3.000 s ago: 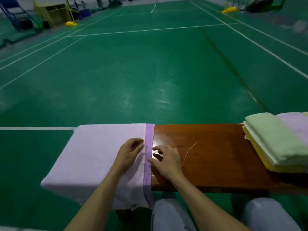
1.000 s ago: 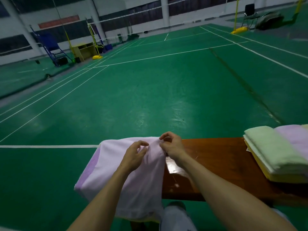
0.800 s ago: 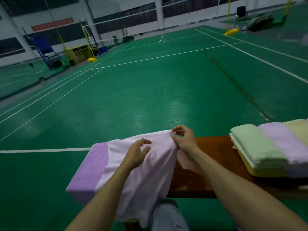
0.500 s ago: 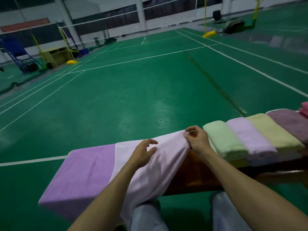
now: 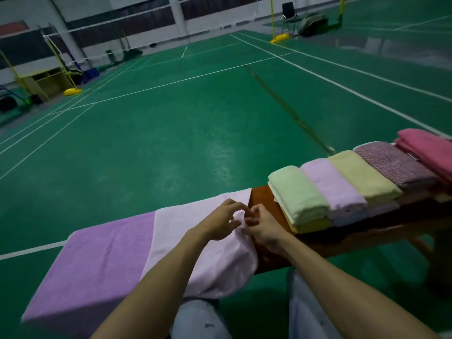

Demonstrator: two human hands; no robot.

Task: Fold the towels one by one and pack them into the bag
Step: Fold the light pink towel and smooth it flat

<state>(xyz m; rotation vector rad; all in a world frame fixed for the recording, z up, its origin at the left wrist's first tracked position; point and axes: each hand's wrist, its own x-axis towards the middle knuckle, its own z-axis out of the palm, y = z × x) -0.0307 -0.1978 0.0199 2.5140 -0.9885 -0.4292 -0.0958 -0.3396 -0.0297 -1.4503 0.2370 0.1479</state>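
Note:
A pale lilac towel (image 5: pixel 186 231) with a darker purple part (image 5: pixel 97 260) lies spread over the left end of the wooden bench (image 5: pixel 264 201); its near side droops over the front edge. My left hand (image 5: pixel 220 223) and my right hand (image 5: pixel 264 228) meet at the towel's right edge, fingers curled and pinching the cloth there. A row of folded towels sits to the right on the bench: green (image 5: pixel 296 194), lilac (image 5: pixel 335 189), yellow (image 5: pixel 362 177), mottled mauve (image 5: pixel 393 165) and pink (image 5: pixel 430 150). No bag is in view.
The bench stands on a green sports court (image 5: pixel 195 118) with white lines. My knees in light trousers (image 5: pixel 200 319) are under the bench's front edge. Net posts with yellow bases (image 5: pixel 72 91) and a chair (image 5: pixel 289 13) stand far off.
The towel lay flat with its band at the right edge; both hands lifted and turned it. It now lies spread with the purple part at left. The view swung right, showing more folded towels.

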